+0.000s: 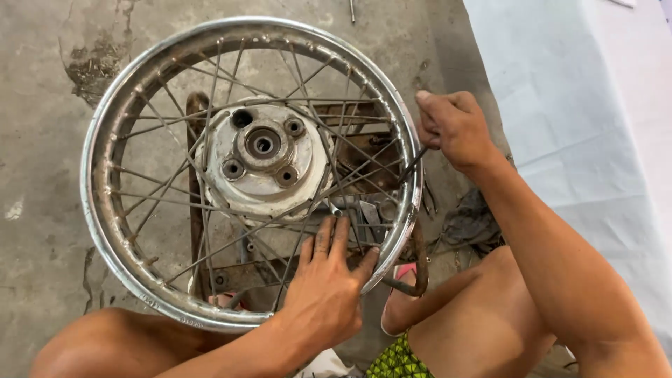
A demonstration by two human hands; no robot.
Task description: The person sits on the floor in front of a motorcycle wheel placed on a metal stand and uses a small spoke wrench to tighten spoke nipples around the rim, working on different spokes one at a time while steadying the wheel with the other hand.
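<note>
Firmly press your left hand [323, 290], fingers spread flat, on the spokes [329, 210] of the wheel [112, 105] lying on the floor. Keep your right hand [455, 129] clenched around the thin tool [411, 166] at the rim.

Silvery, rust-flecked wheel rim [105, 231]; off-white hub [262, 157] with grey centre; rust-brown metal frame [197, 210] beneath; grey stained concrete floor [42, 140]; at three o'clock, pale blue-white cloth [595, 140]; at six o'clock, green-and-yellow triangle-patterned shorts [399, 360].
</note>
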